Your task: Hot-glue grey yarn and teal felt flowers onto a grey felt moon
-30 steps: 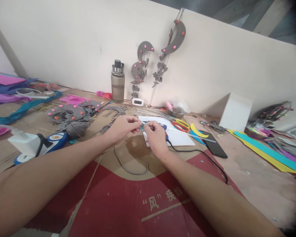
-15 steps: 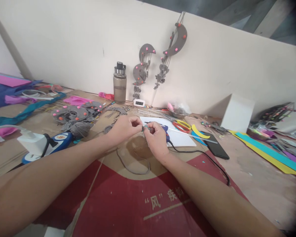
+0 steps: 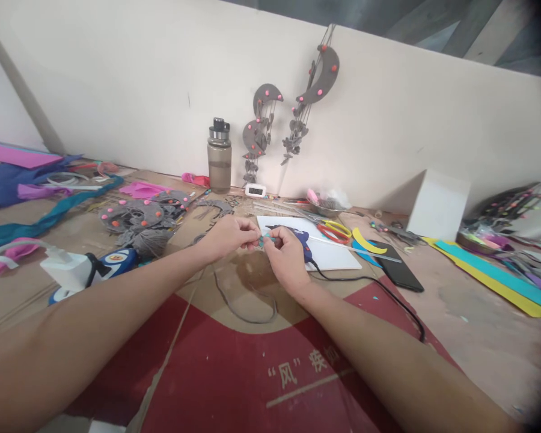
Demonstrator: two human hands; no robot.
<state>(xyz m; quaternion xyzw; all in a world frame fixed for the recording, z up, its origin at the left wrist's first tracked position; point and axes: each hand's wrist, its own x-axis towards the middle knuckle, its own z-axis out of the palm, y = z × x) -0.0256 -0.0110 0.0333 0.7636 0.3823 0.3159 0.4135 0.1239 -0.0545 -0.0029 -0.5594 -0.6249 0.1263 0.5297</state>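
Note:
Both my hands meet over the cardboard, fingertips pinched close together. Between them shows a small teal piece (image 3: 262, 240), partly hidden by the fingers; its exact kind is too small to make out. My left hand (image 3: 232, 239) pinches at its left side, and my right hand (image 3: 287, 255) grips it from the right between thumb and fingers. Below the hands a grey yarn (image 3: 252, 321) curves in a loop on the cardboard sheet (image 3: 225, 373). Just behind my right hand, a blue glue gun (image 3: 305, 239) lies on a white board (image 3: 338, 258).
Scissors (image 3: 333, 232), a yellow crescent (image 3: 367, 242) and a phone (image 3: 399, 267) lie to the right. A bottle (image 3: 219, 162) and small clock (image 3: 255, 190) stand by the wall. Left are grey felt pieces (image 3: 133, 216) and a power strip with a white charger (image 3: 67, 270). A black cord (image 3: 369, 278) crosses the right side.
My left fingertips have closed in on the teal piece, and more of its teal colour shows between the hands. The view has shifted slightly.

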